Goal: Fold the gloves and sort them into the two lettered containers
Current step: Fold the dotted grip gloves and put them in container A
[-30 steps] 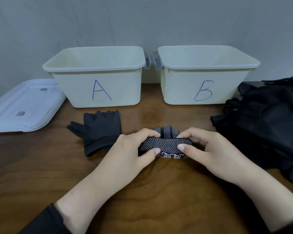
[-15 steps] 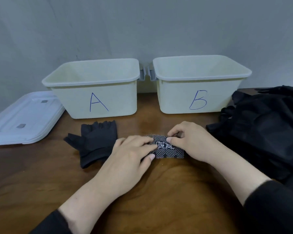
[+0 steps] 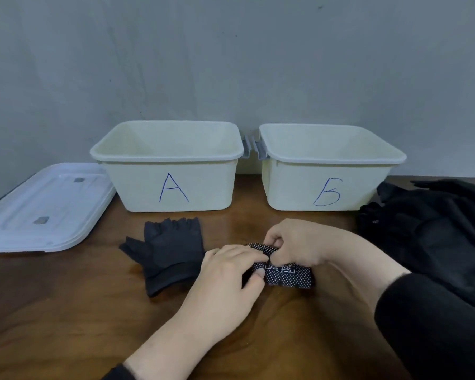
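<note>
My left hand (image 3: 225,272) and right hand (image 3: 294,242) both pinched the dotted glove (image 3: 283,275) at center frame, fingers curled into the fabric, glove resting on the table (image 3: 66,311). A second before, its fingertips stuck out above my thumbs; by this moment they were tucked under and it was a compact bundle with the printed cuff on top. My read: fold basically done, drop into a bin came next. Which bin I couldn't tell.

Counts:
- bins: 2, bin A (image 3: 170,187) left of bin B (image 3: 327,187), upper middle. Nothing showed in the visible parts of either, so sorting had barely begun.
- lids: 1 stack at left edge (image 3: 39,209), possibly two lids, not sure.
- loose plain glove (image 3: 170,250): 1, flat, just left of my left hand.
- glove pile (image 3: 436,237): 1 heap at right edge, too tangled to count.
</note>
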